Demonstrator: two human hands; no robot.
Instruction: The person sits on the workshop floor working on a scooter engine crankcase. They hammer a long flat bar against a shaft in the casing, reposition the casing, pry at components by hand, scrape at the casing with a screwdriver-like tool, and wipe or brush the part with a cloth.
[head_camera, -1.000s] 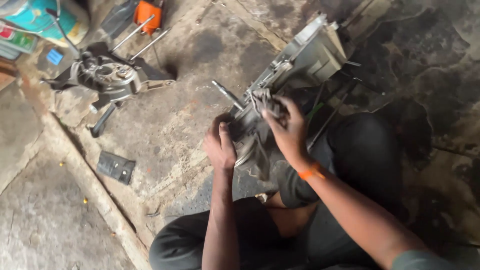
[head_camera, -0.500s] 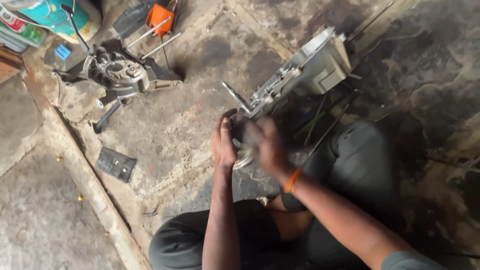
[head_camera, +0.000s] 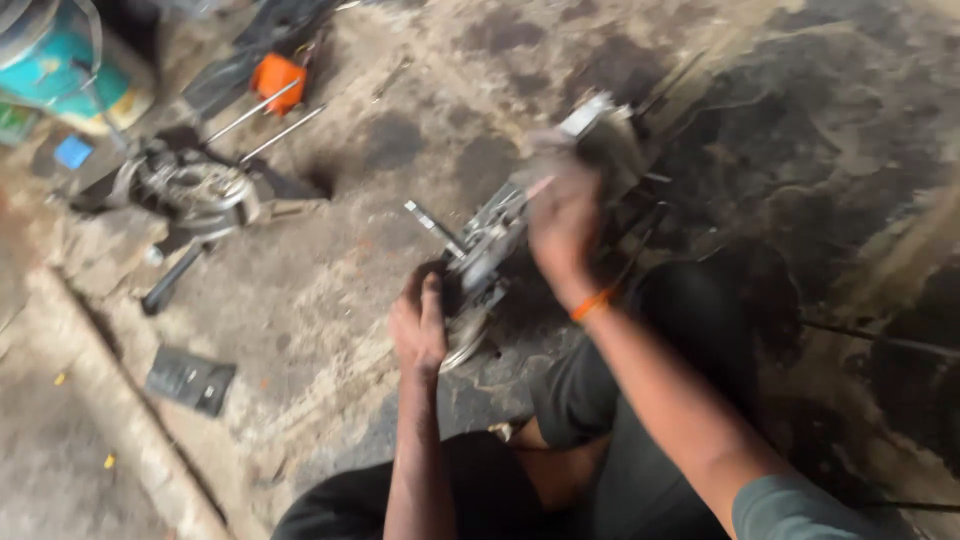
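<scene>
At the far left, a second engine part (head_camera: 195, 190) with two thin rods is seen lying on the stained concrete floor (head_camera: 330, 300), well apart from the work, and a dark flat plate (head_camera: 190, 380) lies nearer. In the middle, the left hand (head_camera: 418, 325) is closed around the lower end of a metal engine assembly (head_camera: 490, 245), which is propped on the floor before the seated person's knees. Further right, the right hand (head_camera: 562, 225) is laid over its upper middle, though blur hides whether those fingers are clamped. The assembly is judged heavy, rigid and probably oily (hence slippery); it is best held low at the casing, not by the protruding shaft (head_camera: 433, 225).
</scene>
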